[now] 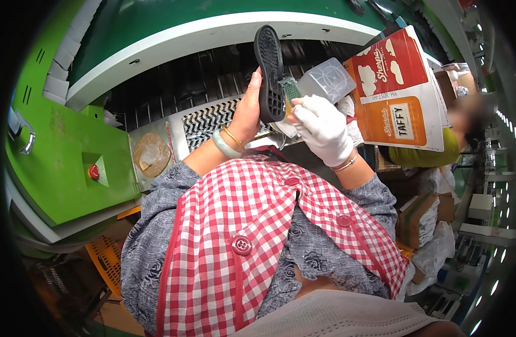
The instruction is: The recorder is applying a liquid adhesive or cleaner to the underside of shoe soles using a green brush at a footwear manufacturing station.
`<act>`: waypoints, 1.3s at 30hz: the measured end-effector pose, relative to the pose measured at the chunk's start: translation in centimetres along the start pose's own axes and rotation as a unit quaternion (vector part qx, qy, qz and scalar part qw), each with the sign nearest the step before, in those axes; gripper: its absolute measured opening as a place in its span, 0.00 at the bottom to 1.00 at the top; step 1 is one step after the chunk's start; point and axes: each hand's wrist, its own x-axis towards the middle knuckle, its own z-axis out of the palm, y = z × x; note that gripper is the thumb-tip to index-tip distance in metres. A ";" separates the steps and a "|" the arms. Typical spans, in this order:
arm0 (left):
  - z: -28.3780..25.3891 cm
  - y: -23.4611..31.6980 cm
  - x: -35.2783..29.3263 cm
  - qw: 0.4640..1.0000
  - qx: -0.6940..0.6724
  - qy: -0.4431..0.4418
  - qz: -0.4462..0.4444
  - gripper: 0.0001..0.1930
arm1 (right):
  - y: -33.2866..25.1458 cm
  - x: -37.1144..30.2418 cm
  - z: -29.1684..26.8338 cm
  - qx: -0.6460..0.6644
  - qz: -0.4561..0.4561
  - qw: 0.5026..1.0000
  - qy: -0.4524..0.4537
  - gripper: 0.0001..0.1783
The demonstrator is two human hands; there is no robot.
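A black shoe sole stands nearly upright in my left hand, its ridged, grid-patterned face turned toward me. The bare fingers and thumb close around its left edge. To the right of the sole, my right hand wears a white glove, and its fingers are pinched around a small brush-like tool with a green head and a yellowish part near the fingertips. The green head is close to the sole's lower right edge; whether they touch I cannot tell. The gloved fingers hide most of the tool's handle.
Behind the hands run dark conveyor slats and a perforated metal plate. A clear plastic container and a printed red-and-orange board stand at right. Left is a green machine housing with a red button. Another person is at far right.
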 end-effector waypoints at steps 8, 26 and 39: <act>0.0 -0.6 -0.1 1.000 -0.006 -0.030 -0.007 0.28 | -0.7 0.3 0.1 -0.046 -0.086 0.994 -0.051 0.11; 0.3 1.0 2.9 0.993 -0.060 -0.080 -0.068 0.27 | 0.3 -3.4 -3.9 -0.143 0.118 0.954 0.235 0.11; 3.3 4.2 19.3 0.998 0.015 -0.054 -0.022 0.25 | -0.5 -6.0 -1.8 -0.148 0.221 0.919 0.290 0.12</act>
